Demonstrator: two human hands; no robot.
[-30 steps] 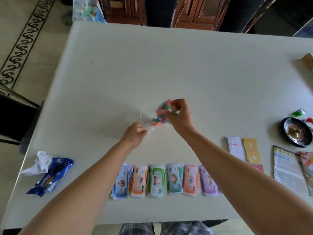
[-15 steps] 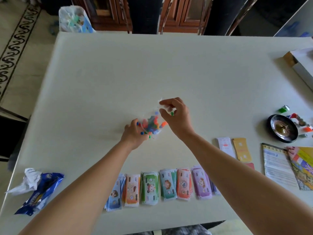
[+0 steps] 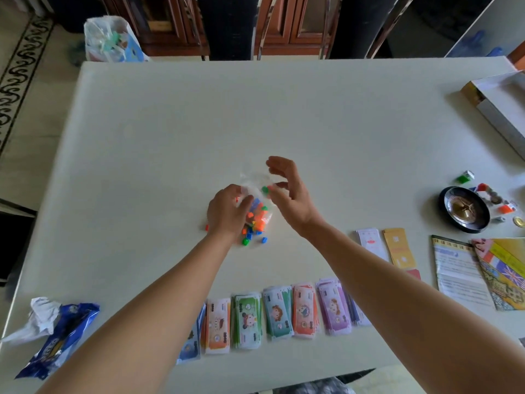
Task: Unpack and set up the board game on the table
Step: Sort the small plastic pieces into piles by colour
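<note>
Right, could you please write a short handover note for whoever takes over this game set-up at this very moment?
Left hand grips the clear bag of small coloured plastic pieces, low over the table. Right hand is open beside the bag's top.
A few loose pieces lie on the table just below the bag.
Done: paper money stacks in a row at the near edge; card stacks, spinner dish and rules sheet out on the right.
Left: empty the bag, sort the pieces, lay out the game board.
</note>
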